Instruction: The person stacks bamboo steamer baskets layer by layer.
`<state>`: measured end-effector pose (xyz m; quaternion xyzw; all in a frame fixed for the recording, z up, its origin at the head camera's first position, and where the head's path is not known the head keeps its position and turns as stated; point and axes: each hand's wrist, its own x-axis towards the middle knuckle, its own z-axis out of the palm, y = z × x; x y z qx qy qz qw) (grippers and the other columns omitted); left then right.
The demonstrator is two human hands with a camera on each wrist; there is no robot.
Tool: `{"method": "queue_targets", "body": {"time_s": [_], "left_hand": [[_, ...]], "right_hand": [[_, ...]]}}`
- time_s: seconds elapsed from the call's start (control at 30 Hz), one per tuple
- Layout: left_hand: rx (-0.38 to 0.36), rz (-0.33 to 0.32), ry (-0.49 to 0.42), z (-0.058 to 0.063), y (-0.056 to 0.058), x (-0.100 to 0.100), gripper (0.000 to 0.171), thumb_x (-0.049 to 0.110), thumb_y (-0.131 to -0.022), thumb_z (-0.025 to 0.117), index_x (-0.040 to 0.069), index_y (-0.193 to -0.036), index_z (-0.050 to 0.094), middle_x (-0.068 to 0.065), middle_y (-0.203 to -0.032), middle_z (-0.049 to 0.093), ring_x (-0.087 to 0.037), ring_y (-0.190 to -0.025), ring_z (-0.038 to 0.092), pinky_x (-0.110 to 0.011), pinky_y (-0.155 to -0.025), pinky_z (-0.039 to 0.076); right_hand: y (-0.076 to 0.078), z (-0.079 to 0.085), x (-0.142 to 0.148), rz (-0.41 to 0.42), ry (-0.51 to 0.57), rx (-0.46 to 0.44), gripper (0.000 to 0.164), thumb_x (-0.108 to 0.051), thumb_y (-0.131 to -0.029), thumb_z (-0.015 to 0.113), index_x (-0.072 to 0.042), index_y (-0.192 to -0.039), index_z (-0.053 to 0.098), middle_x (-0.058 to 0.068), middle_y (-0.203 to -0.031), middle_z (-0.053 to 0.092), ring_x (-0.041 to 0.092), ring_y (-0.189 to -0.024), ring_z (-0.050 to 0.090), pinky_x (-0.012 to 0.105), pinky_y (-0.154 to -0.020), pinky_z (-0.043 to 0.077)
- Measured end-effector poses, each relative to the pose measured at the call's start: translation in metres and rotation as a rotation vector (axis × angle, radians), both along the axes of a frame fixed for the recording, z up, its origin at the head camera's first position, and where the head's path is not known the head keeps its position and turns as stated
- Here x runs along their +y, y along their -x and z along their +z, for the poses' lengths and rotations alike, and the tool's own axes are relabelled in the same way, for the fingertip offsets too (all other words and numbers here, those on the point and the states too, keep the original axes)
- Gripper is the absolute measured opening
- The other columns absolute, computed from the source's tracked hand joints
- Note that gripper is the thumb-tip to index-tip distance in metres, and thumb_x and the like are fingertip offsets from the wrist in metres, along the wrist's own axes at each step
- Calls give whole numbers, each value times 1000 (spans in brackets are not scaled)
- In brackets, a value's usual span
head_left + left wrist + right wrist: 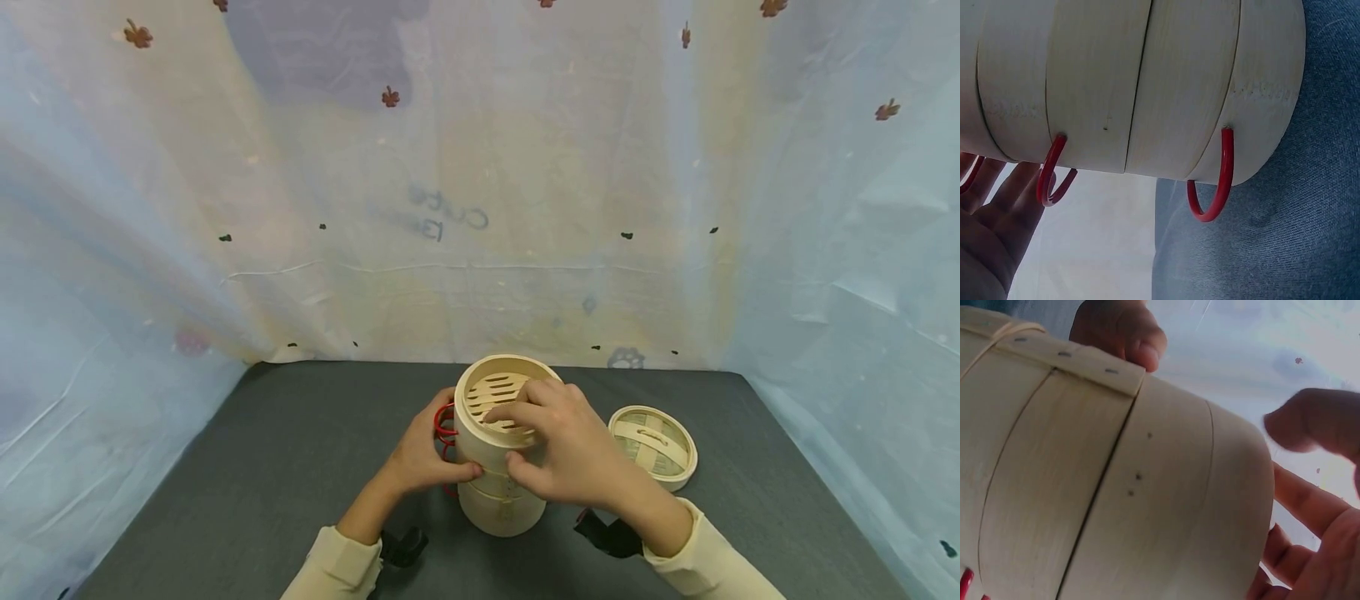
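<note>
A tall stack of bamboo steamer baskets (501,512) stands tilted on the dark table, its slatted top tier facing up. Red loop handles (1225,175) stick out along its left side. My left hand (431,454) grips the stack from the left, thumb across the front wall and fingers behind. Over the top rim hangs my right hand (558,437), its loosely bent fingers reaching across the slats (495,392). In the right wrist view the right thumb (1310,422) stands apart from the basket wall, with nothing pinched.
A round bamboo steamer lid (652,446) with a strap handle lies to the right of the stack, beyond my right forearm. Dark grey cloth covers the table (315,442). A pale patterned curtain (517,308) hangs behind and along both sides.
</note>
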<state>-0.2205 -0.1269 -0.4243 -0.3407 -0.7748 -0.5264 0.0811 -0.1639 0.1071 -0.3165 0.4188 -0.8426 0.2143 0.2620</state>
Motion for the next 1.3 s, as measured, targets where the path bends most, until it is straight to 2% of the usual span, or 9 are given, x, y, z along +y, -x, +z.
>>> {"method": "queue_targets", "body": {"time_s": [0.27,0.33,0.5,0.67,0.77,1.13,1.3], "left_hand": [[23,-1,-24,2,1,1,90,48,-69,83,22,-143,39,-5,-128,56,-17,-106,62,-35,-84,55],[31,-2,-31,2,1,1,91,49,-69,82,21,-144,39,-6,-128,57,-18,-106,63,-35,-84,55],[40,-2,-34,2,2,1,92,45,-68,84,22,-144,39,-5,-128,57,-18,-106,63,-34,-85,55],[19,-8,-38,3,1,3,93,39,-67,86,23,-145,38,-3,-130,56,-16,-109,61,-34,-87,54],[18,-8,-37,4,0,3,94,34,-66,87,23,-145,38,-3,-132,56,-16,-112,60,-34,-88,54],[55,15,-25,4,0,3,95,31,-64,86,23,-146,38,0,-133,55,-16,-114,59,-36,-90,53],[62,15,-24,4,0,3,96,30,-64,86,23,-146,37,0,-134,55,-16,-115,58,-36,-91,52]], "right_hand": [[5,4,11,11,49,-15,38,-25,-75,72,-22,-112,68,-6,-103,60,9,-87,48,34,-75,41],[6,5,14,7,57,-21,40,-25,-74,73,-23,-114,67,-6,-103,59,9,-87,48,33,-74,41],[7,7,20,-17,67,-18,43,-27,-74,74,-25,-116,66,-3,-99,59,10,-88,49,35,-74,41],[8,8,29,-72,67,-41,48,-29,-74,75,-22,-121,64,-3,-111,61,18,-104,54,46,-83,44],[9,7,34,-98,73,-52,49,-29,-75,74,-23,-122,64,-6,-113,60,19,-108,54,49,-86,43],[8,11,55,-174,98,-77,50,-25,-74,77,-24,-122,63,-7,-117,60,18,-110,53,51,-90,40],[7,12,64,-195,102,-59,52,-24,-74,76,-26,-124,61,-6,-118,60,18,-112,53,49,-89,42]]}}
